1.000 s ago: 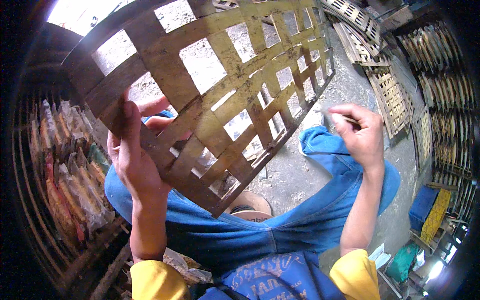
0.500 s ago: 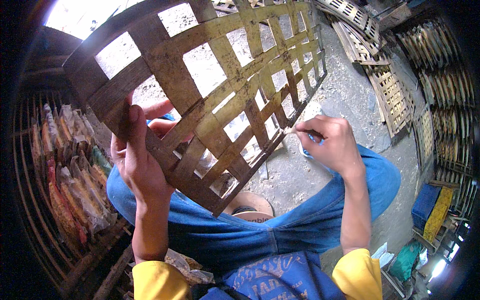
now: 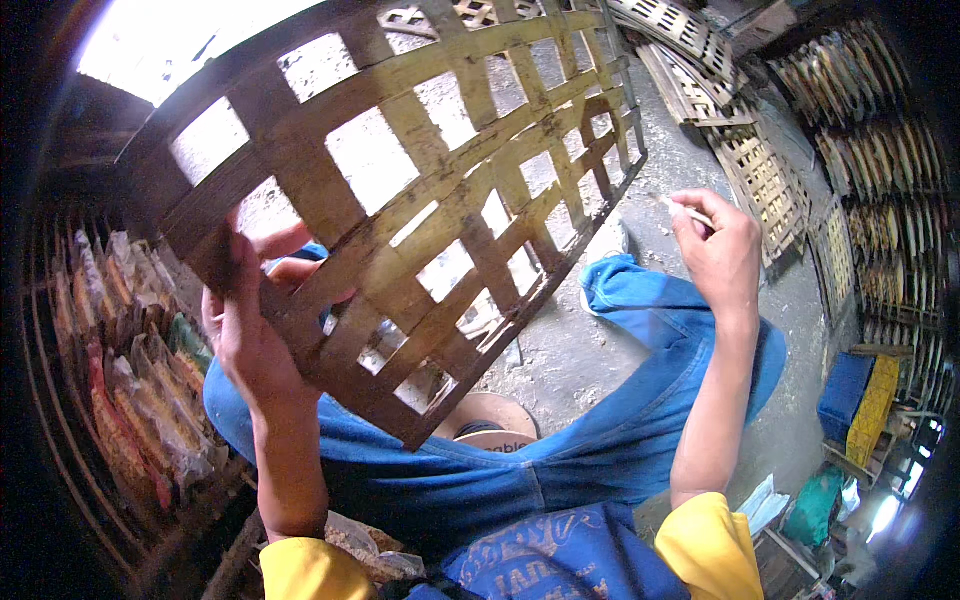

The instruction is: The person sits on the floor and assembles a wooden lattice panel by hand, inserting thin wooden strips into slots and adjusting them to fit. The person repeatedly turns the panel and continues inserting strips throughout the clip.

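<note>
A large woven lattice panel of flat brown strips, seemingly bamboo, point(image 3: 445, 168) slants across the view in front of me, with square gaps between its strips. My left hand point(image 3: 250, 345) grips its near left corner, thumb on the facing side and fingers behind, partly seen through the gaps. To the right of the panel's edge, and apart from it, my right hand point(image 3: 728, 262) pinches a small, thin, pale stick point(image 3: 690, 212) between thumb and fingers. Below the panel, between my legs, lies a round tan spool-like disc point(image 3: 505, 412), partly hidden by the panel and my trousers.
More lattice panels point(image 3: 762, 180) lie on the grey, debris-strewn floor at the far right. Racks of slatted pieces point(image 3: 875, 165) line the right side. Plastic-wrapped bundles point(image 3: 150, 375) fill the left rack. A blue box point(image 3: 843, 392) and a green bag point(image 3: 813, 512) sit lower right.
My right hand has moved right and upward, away from the panel's edge, with the pale stick in it. The panel and my left hand have shifted slightly left and down.
</note>
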`<act>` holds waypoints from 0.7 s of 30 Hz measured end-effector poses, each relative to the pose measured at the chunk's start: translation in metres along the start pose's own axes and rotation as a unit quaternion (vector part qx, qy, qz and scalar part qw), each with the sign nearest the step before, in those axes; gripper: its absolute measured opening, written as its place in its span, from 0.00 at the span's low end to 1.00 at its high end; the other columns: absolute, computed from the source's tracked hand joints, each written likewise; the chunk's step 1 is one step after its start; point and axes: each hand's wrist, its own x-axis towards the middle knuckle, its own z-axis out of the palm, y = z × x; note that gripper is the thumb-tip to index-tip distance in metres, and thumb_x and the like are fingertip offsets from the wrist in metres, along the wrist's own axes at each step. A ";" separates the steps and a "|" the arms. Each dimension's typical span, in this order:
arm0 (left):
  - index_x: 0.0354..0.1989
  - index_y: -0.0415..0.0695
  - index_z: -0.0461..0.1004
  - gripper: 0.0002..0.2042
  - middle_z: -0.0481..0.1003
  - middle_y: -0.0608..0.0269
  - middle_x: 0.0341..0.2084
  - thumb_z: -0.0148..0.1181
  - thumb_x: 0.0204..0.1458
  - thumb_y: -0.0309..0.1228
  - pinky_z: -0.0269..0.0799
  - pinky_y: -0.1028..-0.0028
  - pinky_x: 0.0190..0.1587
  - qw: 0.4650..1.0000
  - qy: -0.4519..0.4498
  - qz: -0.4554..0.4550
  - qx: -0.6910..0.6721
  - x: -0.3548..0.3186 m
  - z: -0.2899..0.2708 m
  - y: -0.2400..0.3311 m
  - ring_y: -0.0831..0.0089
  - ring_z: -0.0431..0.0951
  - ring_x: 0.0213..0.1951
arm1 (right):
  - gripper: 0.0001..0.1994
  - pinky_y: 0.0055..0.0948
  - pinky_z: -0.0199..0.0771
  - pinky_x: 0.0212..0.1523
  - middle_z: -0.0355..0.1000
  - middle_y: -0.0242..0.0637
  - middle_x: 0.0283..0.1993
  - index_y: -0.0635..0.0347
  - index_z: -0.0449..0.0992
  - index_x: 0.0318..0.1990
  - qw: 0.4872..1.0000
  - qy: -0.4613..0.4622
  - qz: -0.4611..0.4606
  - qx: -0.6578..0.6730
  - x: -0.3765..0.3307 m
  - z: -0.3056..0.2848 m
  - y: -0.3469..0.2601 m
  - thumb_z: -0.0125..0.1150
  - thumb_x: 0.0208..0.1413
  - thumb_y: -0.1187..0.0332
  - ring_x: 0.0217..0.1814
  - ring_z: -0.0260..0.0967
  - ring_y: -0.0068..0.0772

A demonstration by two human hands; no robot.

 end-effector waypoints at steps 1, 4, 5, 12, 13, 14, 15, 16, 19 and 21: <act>0.59 0.35 0.64 0.22 0.78 0.49 0.34 0.48 0.64 0.39 0.78 0.68 0.25 1.000 -0.018 -0.008 0.010 -0.001 -0.005 -0.002 0.64 0.80 0.24 | 0.07 0.35 0.75 0.34 0.78 0.43 0.30 0.60 0.80 0.35 1.000 0.013 -0.005 0.000 0.001 -0.003 0.005 0.61 0.54 0.66 0.33 0.79 0.40; 0.63 0.36 0.60 0.24 0.78 0.49 0.36 0.46 0.64 0.40 0.78 0.68 0.25 1.000 -0.015 -0.004 0.020 -0.001 -0.010 -0.002 0.65 0.80 0.24 | 0.09 0.33 0.74 0.33 0.78 0.43 0.29 0.61 0.78 0.36 0.998 0.056 -0.029 0.023 0.003 -0.007 0.021 0.57 0.59 0.65 0.31 0.78 0.36; 0.66 0.36 0.56 0.26 0.77 0.51 0.37 0.44 0.65 0.39 0.79 0.67 0.25 0.999 -0.024 -0.025 0.014 0.004 -0.014 0.001 0.65 0.80 0.24 | 0.10 0.32 0.74 0.32 0.78 0.42 0.29 0.61 0.77 0.37 0.996 0.071 -0.041 0.048 0.007 -0.004 0.020 0.55 0.60 0.64 0.29 0.77 0.34; 0.66 0.38 0.55 0.26 0.76 0.55 0.37 0.45 0.65 0.41 0.77 0.72 0.20 0.997 -0.069 -0.034 -0.010 0.027 -0.040 0.021 0.68 0.79 0.22 | 0.09 0.17 0.65 0.31 0.76 0.38 0.45 0.58 0.65 0.46 0.923 0.188 -0.052 0.331 0.021 -0.034 0.016 0.41 0.70 0.63 0.31 0.64 0.15; 0.66 0.38 0.55 0.27 0.76 0.56 0.37 0.45 0.64 0.42 0.75 0.73 0.18 0.996 -0.071 -0.041 -0.014 0.029 -0.048 0.025 0.69 0.78 0.22 | 0.09 0.17 0.64 0.31 0.76 0.39 0.45 0.58 0.65 0.46 0.906 0.213 -0.068 0.360 0.021 -0.045 0.014 0.41 0.70 0.64 0.31 0.64 0.15; 0.66 0.39 0.55 0.27 0.76 0.58 0.36 0.45 0.64 0.43 0.74 0.74 0.16 0.997 -0.062 -0.038 -0.018 0.028 -0.061 0.026 0.70 0.78 0.21 | 0.08 0.17 0.64 0.30 0.76 0.40 0.46 0.58 0.64 0.47 0.886 0.232 -0.084 0.392 0.021 -0.053 0.011 0.41 0.69 0.65 0.31 0.64 0.14; 0.67 0.39 0.55 0.28 0.76 0.59 0.36 0.46 0.64 0.43 0.72 0.74 0.15 0.997 -0.057 -0.042 -0.020 0.025 -0.065 0.027 0.71 0.77 0.21 | 0.09 0.18 0.63 0.29 0.75 0.38 0.41 0.59 0.62 0.51 0.877 0.245 -0.078 0.406 0.015 -0.065 0.013 0.42 0.68 0.67 0.27 0.61 0.16; 0.66 0.40 0.55 0.28 0.75 0.61 0.35 0.46 0.64 0.44 0.71 0.75 0.13 0.997 -0.051 -0.050 -0.025 0.020 -0.068 0.030 0.71 0.77 0.20 | 0.10 0.18 0.61 0.28 0.73 0.36 0.38 0.58 0.62 0.53 0.867 0.277 -0.067 0.409 0.011 -0.077 0.016 0.42 0.67 0.68 0.26 0.59 0.15; 0.64 0.43 0.58 0.27 0.74 0.66 0.33 0.45 0.64 0.48 0.67 0.75 0.11 0.997 -0.011 -0.017 -0.077 -0.005 -0.088 0.027 0.74 0.74 0.18 | 0.16 0.16 0.57 0.24 0.67 0.31 0.32 0.57 0.62 0.60 0.849 0.328 -0.025 0.413 -0.010 -0.099 0.030 0.42 0.66 0.71 0.24 0.53 0.14; 0.62 0.43 0.60 0.26 0.75 0.65 0.34 0.44 0.64 0.48 0.67 0.75 0.10 0.994 0.031 -0.051 -0.092 -0.028 -0.101 0.030 0.74 0.74 0.20 | 0.22 0.15 0.54 0.23 0.61 0.27 0.29 0.55 0.60 0.66 0.854 0.321 -0.008 0.409 -0.033 -0.111 0.038 0.42 0.64 0.72 0.24 0.51 0.13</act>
